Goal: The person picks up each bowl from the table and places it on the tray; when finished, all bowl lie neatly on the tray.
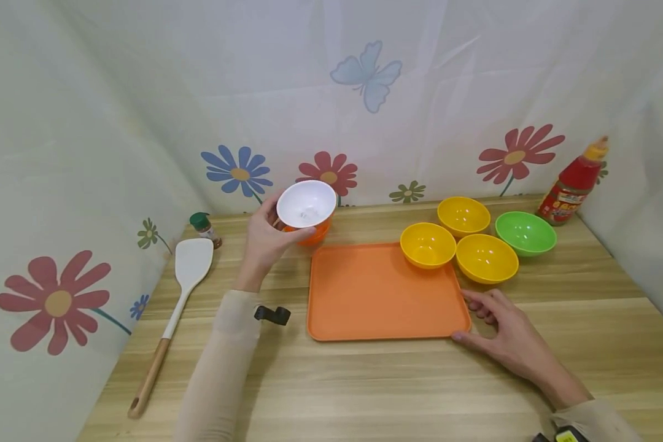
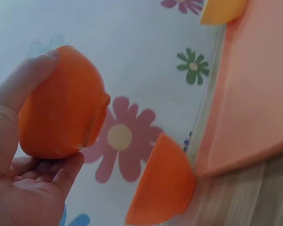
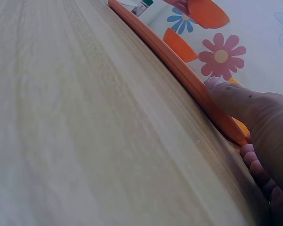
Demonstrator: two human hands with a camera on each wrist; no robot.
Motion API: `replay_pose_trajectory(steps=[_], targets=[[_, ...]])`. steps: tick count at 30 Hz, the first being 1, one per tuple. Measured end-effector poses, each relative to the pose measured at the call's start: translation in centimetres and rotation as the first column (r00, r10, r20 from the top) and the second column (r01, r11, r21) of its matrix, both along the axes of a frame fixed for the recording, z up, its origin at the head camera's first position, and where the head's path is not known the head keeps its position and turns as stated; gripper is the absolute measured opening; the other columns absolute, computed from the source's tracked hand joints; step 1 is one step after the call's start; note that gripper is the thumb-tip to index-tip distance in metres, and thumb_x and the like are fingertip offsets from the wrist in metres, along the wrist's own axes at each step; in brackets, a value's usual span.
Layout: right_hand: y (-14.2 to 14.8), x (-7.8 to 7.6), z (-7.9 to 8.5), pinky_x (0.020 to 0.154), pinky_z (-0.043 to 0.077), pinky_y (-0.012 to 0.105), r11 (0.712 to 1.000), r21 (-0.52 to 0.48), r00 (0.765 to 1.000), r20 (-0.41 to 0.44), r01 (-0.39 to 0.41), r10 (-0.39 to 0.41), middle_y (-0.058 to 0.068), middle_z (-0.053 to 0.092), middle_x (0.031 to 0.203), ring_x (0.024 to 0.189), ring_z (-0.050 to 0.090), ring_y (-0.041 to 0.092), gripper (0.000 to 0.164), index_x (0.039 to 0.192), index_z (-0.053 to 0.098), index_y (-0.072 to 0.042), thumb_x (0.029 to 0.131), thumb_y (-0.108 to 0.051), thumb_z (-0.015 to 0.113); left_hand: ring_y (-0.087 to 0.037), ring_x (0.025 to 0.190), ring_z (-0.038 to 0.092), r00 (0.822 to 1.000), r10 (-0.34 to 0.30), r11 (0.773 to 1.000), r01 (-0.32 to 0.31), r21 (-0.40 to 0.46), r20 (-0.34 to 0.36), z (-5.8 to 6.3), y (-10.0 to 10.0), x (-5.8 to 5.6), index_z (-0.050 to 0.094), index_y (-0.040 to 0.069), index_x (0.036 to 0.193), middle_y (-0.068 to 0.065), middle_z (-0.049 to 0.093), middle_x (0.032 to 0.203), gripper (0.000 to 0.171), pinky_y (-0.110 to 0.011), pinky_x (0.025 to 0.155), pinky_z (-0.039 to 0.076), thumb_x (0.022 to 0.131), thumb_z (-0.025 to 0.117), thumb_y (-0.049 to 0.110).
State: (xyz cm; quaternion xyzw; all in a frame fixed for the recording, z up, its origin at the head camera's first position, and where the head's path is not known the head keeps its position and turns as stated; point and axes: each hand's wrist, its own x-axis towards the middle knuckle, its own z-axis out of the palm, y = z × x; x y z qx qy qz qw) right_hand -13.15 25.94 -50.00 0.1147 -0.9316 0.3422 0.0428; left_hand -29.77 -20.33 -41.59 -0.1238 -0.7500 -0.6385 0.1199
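My left hand (image 1: 265,239) grips a bowl (image 1: 306,204), white inside and orange outside, between thumb and fingers. In the left wrist view the held bowl (image 2: 61,103) is tilted and stands clear of a second orange bowl (image 2: 165,183). That second bowl (image 1: 315,233) sits on the table behind the tray's left corner, partly hidden by the held one. At the front right corner of the orange tray (image 1: 387,294), my right hand (image 1: 508,337) holds the rim, thumb at the front edge and fingers at the right side.
Three yellow bowls (image 1: 487,259) and a green bowl (image 1: 526,233) stand at the back right; one yellow bowl overlaps the tray's corner. A red sauce bottle (image 1: 571,184) is behind them. A white spatula (image 1: 193,264) and a green-capped jar (image 1: 205,230) lie left, near the curtain (image 1: 254,92).
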Motion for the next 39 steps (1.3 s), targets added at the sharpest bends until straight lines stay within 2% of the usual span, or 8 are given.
replay_pose_trajectory(steps=[5, 12, 19, 25, 30, 39], targets=[[0.0, -0.1, 0.0, 0.082, 0.047, 0.023, 1.0, -0.003, 1.0, -0.005, -0.002, 0.002, 0.0, 0.059, 0.117, 0.098, 0.051, 0.016, 0.08, 0.153, 0.065, -0.015, 0.09, -0.055, 0.093, -0.028, 0.14, 0.063, 0.997, -0.069, 0.997, 0.07, -0.04, 0.021, 0.1, 2.2, 0.8, 0.056, 0.015, 0.162, -0.006, 0.065, 0.153, 0.099, -0.046, 0.123, 0.051, 0.076, 0.105, 0.013], [0.0, -0.1, -0.1, 0.082, 0.048, 0.024, 1.0, 0.006, 1.0, 0.001, 0.003, -0.003, 0.0, 0.059, 0.117, 0.098, 0.051, 0.017, 0.081, 0.154, 0.065, -0.015, 0.09, -0.056, 0.092, -0.027, 0.141, 0.063, 0.993, -0.105, 0.988, 0.111, -0.105, 0.059, -0.5, 4.4, 1.3, 0.054, 0.015, 0.163, -0.005, 0.065, 0.153, 0.102, -0.047, 0.121, 0.053, 0.076, 0.106, 0.019], [0.1, -0.1, 0.0, 0.083, 0.048, 0.025, 1.0, 0.009, 1.0, 0.017, 0.01, -0.01, 0.001, 0.059, 0.117, 0.099, 0.051, 0.019, 0.082, 0.154, 0.064, -0.015, 0.09, -0.057, 0.092, -0.027, 0.142, 0.062, 0.983, -0.181, 0.978, 0.184, -0.093, 0.042, -1.6, 5.9, 1.2, 0.054, 0.017, 0.164, -0.003, 0.063, 0.156, 0.101, -0.046, 0.122, 0.052, 0.077, 0.105, 0.015], [0.1, -0.1, 0.0, 0.083, 0.048, 0.025, 1.0, 0.008, 1.0, 0.02, 0.01, -0.01, 0.001, 0.058, 0.117, 0.1, 0.051, 0.019, 0.082, 0.154, 0.064, -0.015, 0.089, -0.057, 0.092, -0.027, 0.14, 0.064, 0.978, -0.187, 0.975, 0.196, -0.102, 0.088, -2.7, 7.2, 1.3, 0.051, 0.015, 0.165, -0.004, 0.064, 0.155, 0.103, -0.048, 0.12, 0.054, 0.077, 0.106, 0.018], [0.1, -0.1, -0.1, 0.083, 0.048, 0.024, 1.0, 0.003, 1.0, 0.002, 0.005, -0.005, 0.0, 0.059, 0.117, 0.099, 0.051, 0.018, 0.081, 0.153, 0.065, -0.015, 0.089, -0.056, 0.092, -0.025, 0.139, 0.064, 0.971, -0.211, 0.966, 0.225, -0.131, 0.112, -3.6, 8.1, 1.2, 0.054, 0.016, 0.161, 0.0, 0.064, 0.152, 0.099, -0.044, 0.119, 0.054, 0.077, 0.106, 0.021], [0.0, -0.1, -0.2, 0.083, 0.048, 0.024, 1.0, 0.005, 1.0, -0.001, 0.007, -0.007, 0.0, 0.06, 0.117, 0.099, 0.051, 0.017, 0.081, 0.153, 0.065, -0.015, 0.089, -0.056, 0.093, -0.023, 0.137, 0.063, 0.965, -0.212, 0.951, 0.241, -0.194, 0.155, -4.4, 9.1, 1.3, 0.052, 0.017, 0.161, 0.002, 0.064, 0.15, 0.101, -0.043, 0.121, 0.053, 0.077, 0.106, 0.032]])
